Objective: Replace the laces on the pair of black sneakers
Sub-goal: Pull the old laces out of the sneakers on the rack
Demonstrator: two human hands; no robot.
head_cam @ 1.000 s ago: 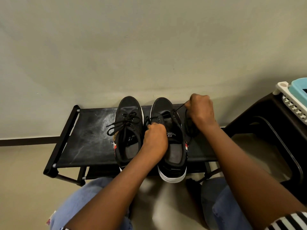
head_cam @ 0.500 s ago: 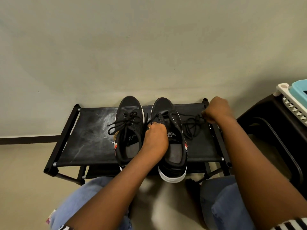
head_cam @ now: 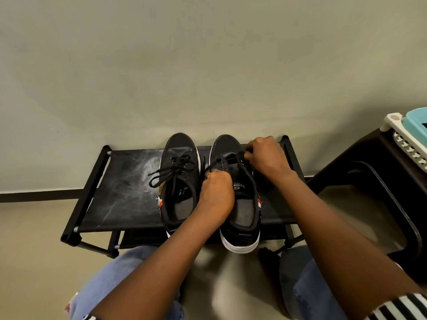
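Observation:
Two black sneakers with white soles stand side by side on a low black rack (head_cam: 120, 195), toes toward the wall. The left sneaker (head_cam: 180, 181) carries a black lace tied in a loose bow. The right sneaker (head_cam: 240, 199) has a black lace (head_cam: 228, 159) running across its top eyelets only. My left hand (head_cam: 217, 192) grips the right sneaker's inner edge near the eyelets. My right hand (head_cam: 265, 155) pinches the lace at the outer eyelets near the toe.
A dark brown plastic stool (head_cam: 379, 181) stands to the right, with a white basket (head_cam: 409, 144) and a teal lid on top. My knees in blue jeans sit just in front of the rack. The wall rises right behind the rack.
My right hand, which had pulled the lace out to the right past the rack's edge, has come back to the right sneaker's eyelets. My left hand has stayed on the shoe.

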